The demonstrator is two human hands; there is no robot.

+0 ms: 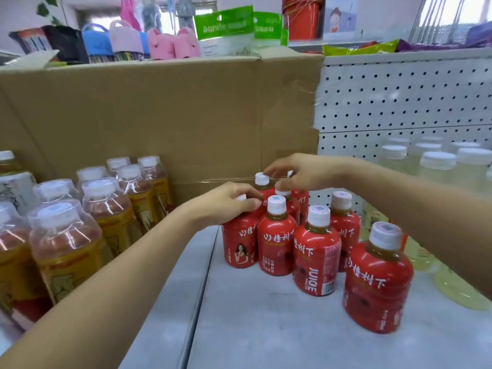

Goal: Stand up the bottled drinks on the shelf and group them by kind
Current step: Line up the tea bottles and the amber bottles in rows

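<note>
1. Grey-white metal shelf (266, 328) carries all the drinks. Big brown cardboard box (159, 115) stands along its back edge. White perforated pegboard panel (399, 102) is to the R of the box.
2. Red-labelled plastic bottles (277, 243) w/ white caps and amber drink are clustered mid-shelf, toward the back edge. All in view are upright and close-packed. One sits a bit apart from the rest, nearer the front edge on the R side.
3. Left hand (229, 202): comes in from the L, fingers curled round the cap of the front-left red bottle (239, 243), gripping from above. A bit of white cap shows under the fingers. Btl upright.
4. Right hand (300, 173): comes in from the R, fingers bent over the caps of the back-row red bottles (300, 201). Forefinger tip touches one cap, thumb sits on another. Can't tell whether it actually grips any.
5. Yellow-labelled bottles (66, 249) of clear plastic w/ white caps are grouped at the L end of the shelf, upright, in rows.
6. Pale yellow bottles (436, 166) w/ white caps are grouped at the R end. Blurred, details unclear.
</note>
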